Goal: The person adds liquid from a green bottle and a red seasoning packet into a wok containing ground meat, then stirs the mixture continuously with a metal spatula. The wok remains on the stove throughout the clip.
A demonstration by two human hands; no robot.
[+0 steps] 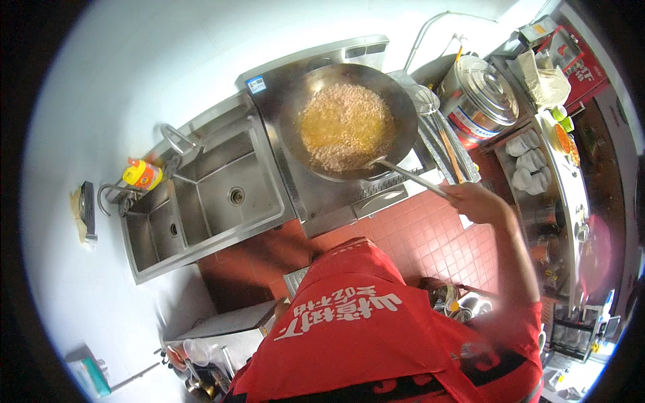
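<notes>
My right hand [472,202] is closed around the end of a long-handled metal wok tool [415,177]. Its handle slants across the rim of a large dark wok [403,108], and its head is buried at the near edge of the food, so its shape is hidden. Crumbly minced meat [352,98] fills the bottom of the wok, with yellowish bubbling oil [327,130] pooled in the middle and left. The wok sits on a stainless steel stove [322,196]. My left hand is out of view, behind or below the red apron [347,322].
Left of the stove is a two-basin steel sink [252,166] with taps and a yellow-orange bottle [143,174]. Right of the wok lie a wire strainer [426,101] and a wooden-handled tool [450,153]. Beyond them stands a lidded steel pot [478,95]. Red tiles [418,226] cover the floor.
</notes>
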